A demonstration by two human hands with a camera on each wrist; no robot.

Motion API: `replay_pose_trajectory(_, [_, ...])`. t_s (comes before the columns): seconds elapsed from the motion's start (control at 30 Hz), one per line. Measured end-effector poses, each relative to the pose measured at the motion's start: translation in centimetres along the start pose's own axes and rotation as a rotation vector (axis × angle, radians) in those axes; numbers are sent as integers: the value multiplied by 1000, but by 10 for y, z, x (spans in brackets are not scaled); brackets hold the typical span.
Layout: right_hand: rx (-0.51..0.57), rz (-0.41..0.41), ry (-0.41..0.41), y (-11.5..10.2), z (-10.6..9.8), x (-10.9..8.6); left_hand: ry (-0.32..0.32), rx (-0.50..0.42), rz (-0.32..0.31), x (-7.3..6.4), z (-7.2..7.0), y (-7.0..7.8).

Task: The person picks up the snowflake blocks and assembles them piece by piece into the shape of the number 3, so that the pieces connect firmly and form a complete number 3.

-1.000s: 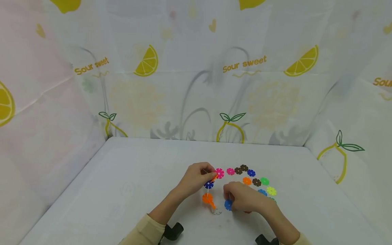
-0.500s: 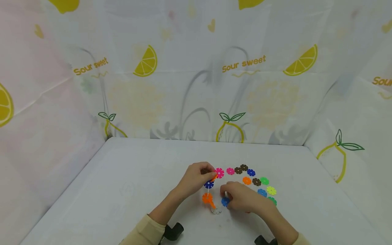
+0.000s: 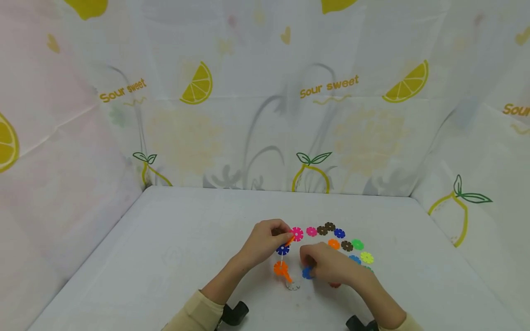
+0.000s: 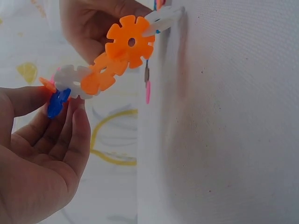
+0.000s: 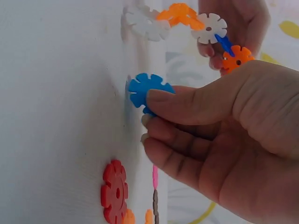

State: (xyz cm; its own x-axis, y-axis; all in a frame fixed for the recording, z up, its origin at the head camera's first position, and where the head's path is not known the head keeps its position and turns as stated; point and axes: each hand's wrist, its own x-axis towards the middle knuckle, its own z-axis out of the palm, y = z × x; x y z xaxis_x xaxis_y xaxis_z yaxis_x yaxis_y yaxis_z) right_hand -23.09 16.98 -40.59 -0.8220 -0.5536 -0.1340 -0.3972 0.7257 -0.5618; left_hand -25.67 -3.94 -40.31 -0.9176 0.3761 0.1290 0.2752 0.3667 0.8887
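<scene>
My left hand (image 3: 265, 241) pinches one end of a chain of slotted snowflake discs between thumb and fingers. In the left wrist view the chain runs from a blue disc (image 4: 56, 103) by the thumb through a white disc (image 4: 74, 81) and two orange discs (image 4: 135, 28) to another white one (image 4: 163, 19). That far white disc touches or nearly touches the table. A pink disc (image 3: 296, 234) shows at the left fingertips. My right hand (image 3: 333, 264) pinches a loose blue disc (image 5: 145, 87) by thumb and fingers, just above the table and apart from the chain.
Several loose discs lie on the white table (image 3: 198, 230) beyond and right of my right hand, among them a pink (image 3: 312, 231), a yellow (image 3: 366, 257) and a green one (image 3: 358, 244). A red disc (image 5: 114, 191) lies close below the right hand. Printed cloth walls enclose the table.
My right hand has shifted slightly left with the blue disc, then a little back to the right; the disc has turned and shows less. The left hand and chain are almost still.
</scene>
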Motion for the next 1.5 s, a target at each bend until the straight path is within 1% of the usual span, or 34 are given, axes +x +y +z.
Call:
replay_pose_trajectory(0.17, [-4,-47,106,2,-7,-1,1,4,0,0,0,1])
replay_pose_trajectory(0.3, [-13,-79,230,2,-12,-2,1,1,6,0,-1,2])
replay_pose_trajectory(0.43, [11,-110,340,1,-14,-2,4,-5,1,-1,-1,3])
replay_pose_trajectory(0.63, [71,-154,471,0,-14,0,17,-23,-6,-1,-2,3])
replay_pose_trajectory(0.8, [110,-186,551,-1,-17,-1,25,-43,-4,-1,-2,2])
replay_pose_trajectory(1.03, [116,-222,646,0,-19,-2,29,-63,1,-1,-3,4])
replay_pose_trajectory(1.27, [100,-292,715,-2,-20,-3,11,-95,-6,-2,-4,7])
replay_pose_trajectory(1.5, [98,-340,742,-3,-19,-2,-3,-117,-16,-1,-2,6])
